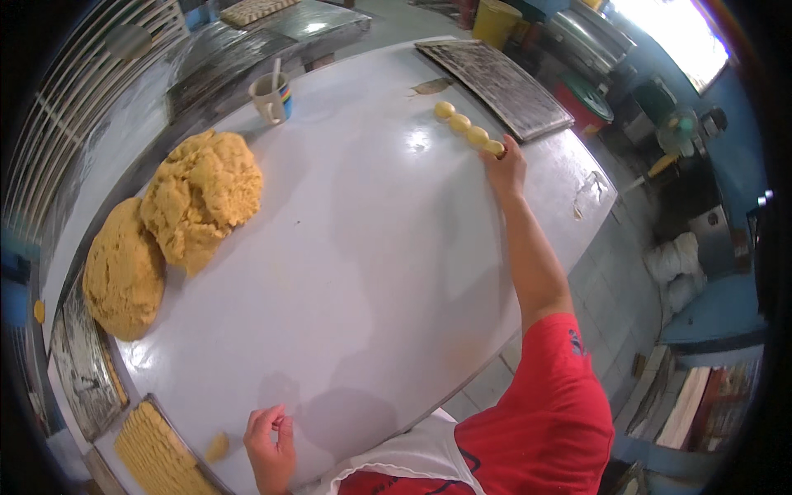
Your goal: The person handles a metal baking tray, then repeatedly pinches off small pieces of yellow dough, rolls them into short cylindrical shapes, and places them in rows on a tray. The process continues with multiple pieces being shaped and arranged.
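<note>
At the far right of the white table (346, 239), my right arm is stretched out. My right hand (505, 167) has its fingers closed on the nearest of several smooth, pale yellow balls (459, 124) lying in a row; whether they are joined cannot be made out. My left hand (271, 441) is above the near edge with its fingers curled in, and nothing shows in it. Beside it on the table lies a small lump of yellow dough (217, 447). Left of that is a tray of shaped yellow dough pieces (157, 450).
Two big mounds of yellow dough (202, 194) (124, 272) rest on the left side. A striped mug (272, 99) with a handle sticking out stands behind them. A dark, flat tray (503, 87) lies at the far right edge, and another worn tray (87, 363) at the left.
</note>
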`<state>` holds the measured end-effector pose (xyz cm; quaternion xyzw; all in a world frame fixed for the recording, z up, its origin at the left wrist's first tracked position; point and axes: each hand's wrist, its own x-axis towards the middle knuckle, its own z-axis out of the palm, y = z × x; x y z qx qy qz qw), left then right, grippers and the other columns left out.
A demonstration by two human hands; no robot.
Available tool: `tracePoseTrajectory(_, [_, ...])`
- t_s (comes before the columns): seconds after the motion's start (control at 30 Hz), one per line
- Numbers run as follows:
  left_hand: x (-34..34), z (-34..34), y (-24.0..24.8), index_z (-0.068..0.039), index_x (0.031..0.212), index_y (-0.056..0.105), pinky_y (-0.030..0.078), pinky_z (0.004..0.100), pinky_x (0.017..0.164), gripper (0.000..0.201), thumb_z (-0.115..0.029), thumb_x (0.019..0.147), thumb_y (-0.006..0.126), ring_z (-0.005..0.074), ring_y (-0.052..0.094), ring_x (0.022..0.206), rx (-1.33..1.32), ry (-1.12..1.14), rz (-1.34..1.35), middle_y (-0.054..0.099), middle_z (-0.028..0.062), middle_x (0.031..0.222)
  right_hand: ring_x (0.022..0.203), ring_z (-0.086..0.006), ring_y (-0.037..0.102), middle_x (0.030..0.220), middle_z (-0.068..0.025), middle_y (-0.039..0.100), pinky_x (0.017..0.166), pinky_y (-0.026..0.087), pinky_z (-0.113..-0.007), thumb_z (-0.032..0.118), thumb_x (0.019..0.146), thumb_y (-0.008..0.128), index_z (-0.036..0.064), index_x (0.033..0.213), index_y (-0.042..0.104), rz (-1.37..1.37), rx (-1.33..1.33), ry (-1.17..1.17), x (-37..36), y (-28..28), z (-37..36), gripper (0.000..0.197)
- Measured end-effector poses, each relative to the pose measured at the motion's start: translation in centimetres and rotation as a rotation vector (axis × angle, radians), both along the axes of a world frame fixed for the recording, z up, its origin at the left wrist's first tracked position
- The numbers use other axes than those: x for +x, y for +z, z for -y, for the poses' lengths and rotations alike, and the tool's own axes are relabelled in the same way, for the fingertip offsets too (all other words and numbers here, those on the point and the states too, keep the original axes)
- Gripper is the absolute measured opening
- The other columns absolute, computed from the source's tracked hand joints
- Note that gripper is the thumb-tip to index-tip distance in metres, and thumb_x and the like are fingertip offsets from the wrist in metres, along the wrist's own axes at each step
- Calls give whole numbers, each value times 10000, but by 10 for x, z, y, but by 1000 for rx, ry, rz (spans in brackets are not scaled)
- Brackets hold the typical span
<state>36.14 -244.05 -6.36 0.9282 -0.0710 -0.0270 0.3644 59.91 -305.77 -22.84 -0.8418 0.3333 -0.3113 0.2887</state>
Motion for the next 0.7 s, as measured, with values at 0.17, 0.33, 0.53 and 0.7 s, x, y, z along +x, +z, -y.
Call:
tracePoseTrajectory(0.17, [-31,-31,3,-3,1102,724,553,374,755,211,-28,893,736,294,681,838,42,97,84,702,145,950,978,-260,658,1026,-103,664,855,547,-415,331,1047,539,120,1128,670,-563,-938,55,43,-60,8,261])
tracePoseTrajectory(0.33, [-85,-109,-7,-28,1102,717,558,431,821,168,-57,939,694,351,689,921,142,421,183,718,153,1021,1270,-406,586,1338,-231,652,1088,476,-505,649,826,777,85,1405,631,-226,-484,-140,1,-51,9,822])
tracePoseTrajectory(0.53, [-89,-209,-14,-19,1141,687,537,474,886,202,-105,959,674,372,656,1012,552,738,217,682,176,1124,1326,-397,538,1389,-229,591,1114,460,-509,369,903,812,46,1405,579,-42,-593,368,-55,-15,-117,640])
tracePoseTrajectory(0.7, [-75,-240,-22,-16,1136,683,531,482,865,227,-139,945,688,386,640,984,623,772,199,664,183,1021,1392,-364,490,1482,-196,520,1139,431,-509,169,938,780,61,1370,597,106,-258,876,-96,44,-321,481])
